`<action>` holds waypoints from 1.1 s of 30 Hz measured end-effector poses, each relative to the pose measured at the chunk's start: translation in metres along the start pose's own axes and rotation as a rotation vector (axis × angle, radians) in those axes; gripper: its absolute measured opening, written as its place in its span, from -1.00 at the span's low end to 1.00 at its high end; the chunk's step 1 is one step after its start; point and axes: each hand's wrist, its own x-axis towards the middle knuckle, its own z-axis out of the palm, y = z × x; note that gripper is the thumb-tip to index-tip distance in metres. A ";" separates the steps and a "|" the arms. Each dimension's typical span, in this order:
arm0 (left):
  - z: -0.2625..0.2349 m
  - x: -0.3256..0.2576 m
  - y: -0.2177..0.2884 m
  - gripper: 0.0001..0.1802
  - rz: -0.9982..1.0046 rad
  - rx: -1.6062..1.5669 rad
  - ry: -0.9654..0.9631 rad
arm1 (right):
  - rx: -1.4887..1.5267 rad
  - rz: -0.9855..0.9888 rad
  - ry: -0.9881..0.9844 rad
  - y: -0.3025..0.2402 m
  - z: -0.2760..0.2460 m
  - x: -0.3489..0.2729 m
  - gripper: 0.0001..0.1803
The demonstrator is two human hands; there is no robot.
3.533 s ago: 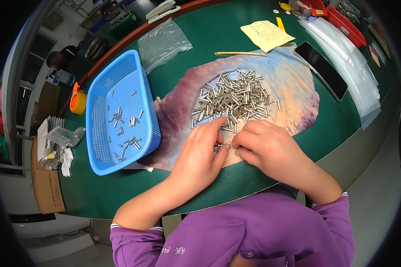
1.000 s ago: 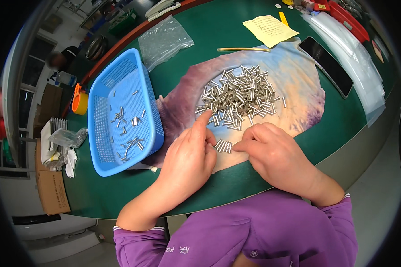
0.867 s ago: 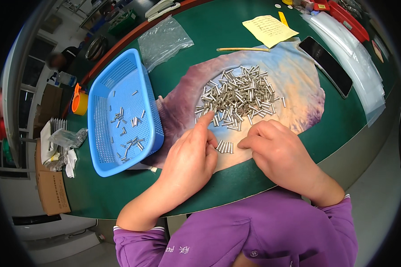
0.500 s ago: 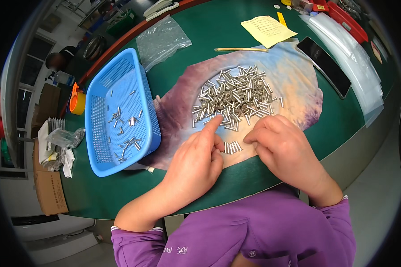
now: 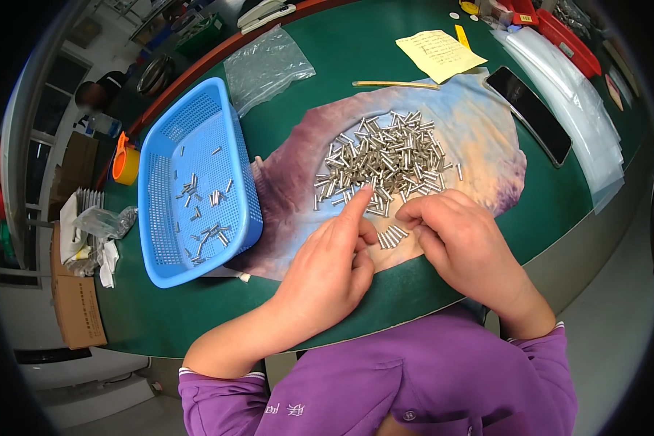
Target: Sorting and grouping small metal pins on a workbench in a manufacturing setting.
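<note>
Purple garment (image 5: 443, 363) nearest, its sleeves pushed back off both forearms. Green desk (image 5: 385, 291) curves beyond it.

Left hand (image 5: 325, 265) low over the near part of a tie-dyed cloth (image 5: 291, 174). Its index finger is stretched toward the pile; the other fingers are loosely bent. Cannot tell if anything lies under them.

Right hand (image 5: 461, 236) opposite, index and thumb bent in close to each other. Whether the fingers pinch a piece: cannot tell.

Between the hands, on the cloth: a short row of metal pins (image 5: 392, 237), side by side, slanting, just beside the fingers of both hands.

Beyond the row, a heaped pile of similar pins (image 5: 389, 156), also on the cloth; one lies loose at its right.

Left of the cloth, a blue perforated basket (image 5: 251, 218), scattered pins inside.

Farther out: black phone (image 5: 534, 116) at the cloth's right edge, clear plastic sleeves (image 5: 570, 109) beyond it; thin yellowish strip (image 5: 396, 84); clear bag (image 5: 265, 65); yellow handwritten note (image 5: 443, 54); red tray (image 5: 568, 45); pale stapler (image 5: 267, 14).
</note>
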 end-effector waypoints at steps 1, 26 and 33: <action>0.000 0.000 0.000 -0.17 0.000 0.000 0.001 | 0.000 0.000 -0.001 0.000 0.000 0.000 -0.76; 0.006 0.005 -0.003 -0.14 -0.131 -0.102 0.048 | 0.021 0.055 -0.105 -0.003 0.011 -0.001 -0.79; 0.010 0.003 -0.006 -0.10 0.014 0.015 0.102 | 0.033 0.060 -0.096 -0.004 0.012 -0.002 -0.78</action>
